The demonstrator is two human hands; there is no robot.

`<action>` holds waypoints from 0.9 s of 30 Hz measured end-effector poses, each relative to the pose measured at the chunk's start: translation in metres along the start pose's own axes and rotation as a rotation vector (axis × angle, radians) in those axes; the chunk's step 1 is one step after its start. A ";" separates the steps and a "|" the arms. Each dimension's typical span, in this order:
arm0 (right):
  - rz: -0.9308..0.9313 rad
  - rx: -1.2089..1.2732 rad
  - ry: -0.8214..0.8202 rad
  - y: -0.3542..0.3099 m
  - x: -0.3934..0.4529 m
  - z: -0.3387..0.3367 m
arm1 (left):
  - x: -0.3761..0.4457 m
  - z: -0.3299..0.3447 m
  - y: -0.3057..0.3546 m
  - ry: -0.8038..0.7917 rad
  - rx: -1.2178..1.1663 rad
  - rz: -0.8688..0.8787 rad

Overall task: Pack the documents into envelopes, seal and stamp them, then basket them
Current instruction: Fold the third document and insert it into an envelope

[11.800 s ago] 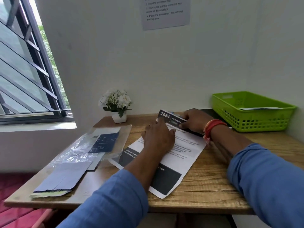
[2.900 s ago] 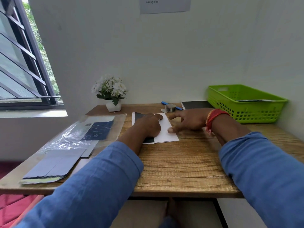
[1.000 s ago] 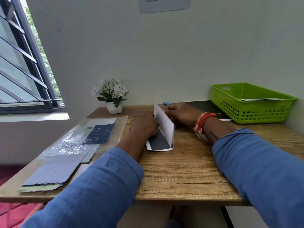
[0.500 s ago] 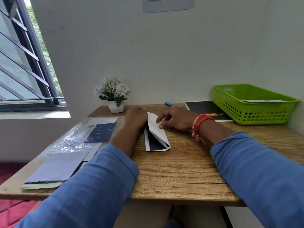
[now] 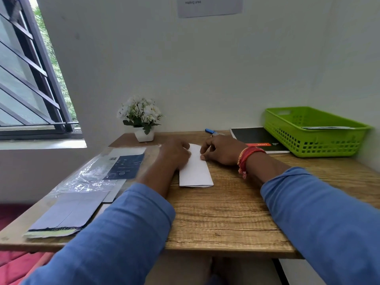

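Note:
A white document (image 5: 196, 171), folded into a narrow strip, lies flat on the wooden table (image 5: 226, 219) in front of me. My left hand (image 5: 174, 153) rests on its upper left edge and looks blurred by motion. My right hand (image 5: 222, 151) presses bent fingertips on its upper right edge. A stack of grey envelopes (image 5: 65, 214) lies at the table's near left. The green basket (image 5: 316, 145) stands at the far right with a white envelope (image 5: 327, 127) inside.
A clear plastic sleeve (image 5: 92, 173) with a dark blue card (image 5: 125, 165) lies left of the document. A white flower pot (image 5: 144, 120), a blue pen (image 5: 210, 131) and a black notebook (image 5: 255, 138) sit along the back wall.
The raised right flap of the document has been folded down flat, hiding its dark printed side. My left hand has shifted onto the left edge; my right hand stays at the right edge.

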State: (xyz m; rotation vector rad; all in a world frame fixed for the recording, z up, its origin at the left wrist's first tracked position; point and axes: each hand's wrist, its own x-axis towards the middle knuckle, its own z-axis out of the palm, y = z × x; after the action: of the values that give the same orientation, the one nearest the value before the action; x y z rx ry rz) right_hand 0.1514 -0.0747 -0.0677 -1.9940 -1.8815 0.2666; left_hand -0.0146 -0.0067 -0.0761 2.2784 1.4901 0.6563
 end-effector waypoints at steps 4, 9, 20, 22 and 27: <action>0.028 -0.059 0.073 -0.002 0.000 0.005 | 0.004 0.012 0.002 -0.063 0.180 0.015; 0.056 -0.147 0.115 -0.009 -0.002 0.008 | 0.000 0.018 0.004 -0.113 0.237 0.122; 0.113 -0.053 -0.087 -0.011 -0.007 -0.011 | 0.002 0.021 0.006 -0.182 0.197 0.226; 0.123 -0.089 -0.172 -0.010 -0.011 -0.017 | 0.002 0.022 0.006 -0.184 0.199 0.230; 0.163 -0.169 -0.342 -0.013 -0.025 -0.031 | 0.003 0.023 0.005 -0.163 0.190 0.244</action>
State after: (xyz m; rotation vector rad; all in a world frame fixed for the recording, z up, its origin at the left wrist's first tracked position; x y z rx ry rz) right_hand 0.1495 -0.1037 -0.0379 -2.3437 -1.9985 0.5417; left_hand 0.0024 -0.0067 -0.0923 2.6156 1.2590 0.3936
